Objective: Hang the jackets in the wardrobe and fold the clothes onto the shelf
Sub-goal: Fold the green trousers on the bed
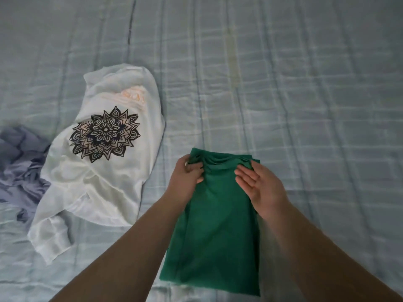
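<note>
- While the green cloth (pixel 214 219) lies folded on the near bedspread (pixel 283 83), the left hand (pixel 187 173) pinches its far left corner
- right hand (pixel 259 184) grips the far right corner, fingers loose
- white shirt (pixel 98 171) lies left

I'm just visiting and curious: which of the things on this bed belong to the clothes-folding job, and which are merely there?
Part of the job:
- green garment, gripped at its far edge by the left hand and the right hand
- white top with a mandala print, unfolded
- blue-grey clothing, crumpled beside it

Just there:
- pale checked bedspread underneath everything
</note>
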`<action>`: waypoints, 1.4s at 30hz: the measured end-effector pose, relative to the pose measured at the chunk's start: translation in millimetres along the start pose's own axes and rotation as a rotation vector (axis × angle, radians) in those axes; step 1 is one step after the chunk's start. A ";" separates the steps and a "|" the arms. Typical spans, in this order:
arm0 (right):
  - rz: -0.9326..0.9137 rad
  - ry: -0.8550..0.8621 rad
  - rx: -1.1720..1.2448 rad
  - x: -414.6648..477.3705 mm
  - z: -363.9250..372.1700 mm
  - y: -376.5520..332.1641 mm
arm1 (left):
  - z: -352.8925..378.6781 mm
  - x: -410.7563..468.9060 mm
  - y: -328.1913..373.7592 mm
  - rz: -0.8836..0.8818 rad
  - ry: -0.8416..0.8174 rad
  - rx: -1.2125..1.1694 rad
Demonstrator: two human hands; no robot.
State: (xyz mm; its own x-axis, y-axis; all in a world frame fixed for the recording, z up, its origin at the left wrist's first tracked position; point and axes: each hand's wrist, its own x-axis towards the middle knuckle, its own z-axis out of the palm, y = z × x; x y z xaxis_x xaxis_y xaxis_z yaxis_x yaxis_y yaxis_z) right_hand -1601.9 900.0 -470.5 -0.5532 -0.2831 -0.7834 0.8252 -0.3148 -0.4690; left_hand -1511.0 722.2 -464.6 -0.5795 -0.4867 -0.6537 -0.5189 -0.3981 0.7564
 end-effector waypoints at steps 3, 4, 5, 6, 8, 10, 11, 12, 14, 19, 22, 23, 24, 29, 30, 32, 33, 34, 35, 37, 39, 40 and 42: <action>-0.089 -0.005 0.018 10.2 -1.7 2.0 | 0.7 8.5 -13.0 0.147 0.005 0.083; -0.128 -0.019 -0.034 11.7 -0.4 6.5 | -0.3 8.1 -16.3 0.224 -0.011 0.191; -0.203 -0.030 -0.166 11.2 -0.2 13.4 | -2.3 6.4 -20.2 0.311 -0.040 0.344; -0.341 -0.025 -0.406 9.3 -1.7 22.4 | -4.6 4.4 -25.0 0.409 -0.070 0.528; -0.680 -0.055 -1.051 4.8 -9.3 42.9 | -9.4 4.3 -36.8 0.624 -0.116 0.905; -0.925 -0.127 -1.598 5.9 -19.0 59.0 | -11.6 5.7 -49.1 0.778 -0.120 1.219; -0.955 -0.131 -1.764 7.3 -22.7 64.5 | -12.1 6.3 -54.7 0.800 -0.109 1.329; -0.966 -0.115 -1.873 9.1 -25.2 68.7 | -12.7 8.0 -60.1 0.795 -0.104 1.403; -0.980 -0.086 -2.002 15.9 -28.2 72.6 | -14.5 14.2 -67.9 0.775 -0.113 1.473; -0.989 -0.037 -2.134 29.7 -33.6 81.9 | -15.0 29.9 -77.7 0.754 -0.113 1.540; -0.934 -0.053 -2.107 22.5 -25.2 76.5 | -14.3 23.3 -66.4 0.726 -0.175 1.522; -0.908 -0.056 -2.077 15.0 -21.4 73.6 | -15.2 16.3 -60.9 0.731 -0.197 1.484; -0.894 -0.036 -2.046 4.9 -19.4 72.5 | -17.1 6.0 -56.8 0.748 -0.202 1.443; -0.941 0.010 -2.051 -74.6 -46.2 118.7 | -36.1 -75.5 -90.6 0.792 -0.136 1.408; -0.938 -0.019 -2.039 -88.9 -57.2 134.4 | -41.7 -90.4 -106.2 0.779 -0.146 1.424; -0.917 -0.052 -2.034 -107.2 -79.7 159.6 | -57.2 -112.2 -137.9 0.772 -0.170 1.464; -0.896 -0.048 -2.047 -111.4 -91.6 168.8 | -66.2 -119.1 -153.0 0.770 -0.179 1.482; -0.875 -0.036 -2.064 -113.3 -103.6 175.5 | -75.4 -123.1 -166.3 0.767 -0.185 1.498; -0.859 -0.023 -2.081 -113.6 -114.8 179.6 | -83.8 -124.5 -177.3 0.766 -0.191 1.511; -0.835 -0.022 -2.118 -110.2 -132.3 182.5 | -95.6 -120.3 -190.9 0.784 -0.211 1.535; -0.824 -0.037 -2.145 -103.0 -141.1 184.8 | -99.7 -111.6 -197.1 0.810 -0.227 1.544; -0.818 -0.038 -2.154 -100.3 -142.1 186.2 | -99.6 -108.5 -198.7 0.816 -0.227 1.540; -0.823 -0.020 -2.155 -98.7 -139.8 188.4 | -99.2 -107.1 -200.0 0.830 -0.204 1.521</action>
State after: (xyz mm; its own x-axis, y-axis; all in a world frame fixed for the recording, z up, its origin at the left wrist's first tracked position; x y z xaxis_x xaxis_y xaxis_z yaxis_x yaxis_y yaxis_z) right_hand -1375.9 995.3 -538.5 -0.7067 -0.6543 -0.2691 -0.6294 0.7551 -0.1832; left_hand -1282.8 776.8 -543.7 -0.9754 -0.0207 -0.2194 -0.0763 0.9657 0.2483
